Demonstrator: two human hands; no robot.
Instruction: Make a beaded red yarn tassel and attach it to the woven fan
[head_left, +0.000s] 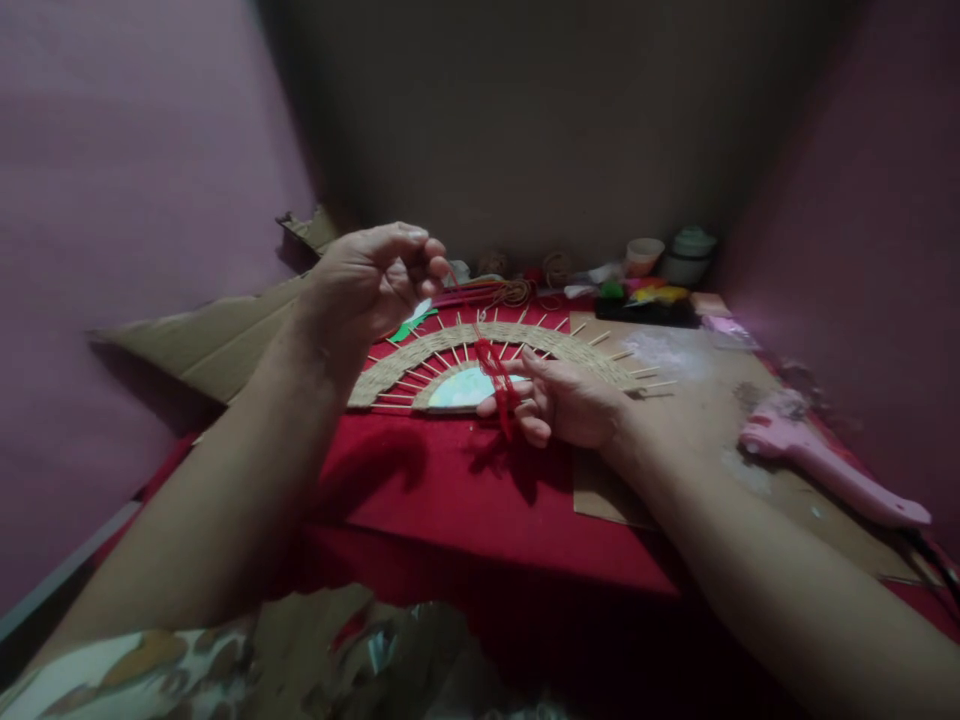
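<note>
Red yarn is looped around the fingers of my right hand, which hovers palm inward just in front of the fan-shaped craft. From that bundle a single strand runs up to my left hand, raised higher, its thumb and fingers pinched on the strand. Behind both hands lies the half-round fan of thin sticks, with a woven straw-coloured band across them and a pale shiny half-disc at its base. My right hand covers part of the fan's right side.
A pink glue gun lies on a cardboard sheet at the right. Behind stand a white cup and a lidded jar, near coiled cord. More cardboard leans at left. A red cloth covers the table.
</note>
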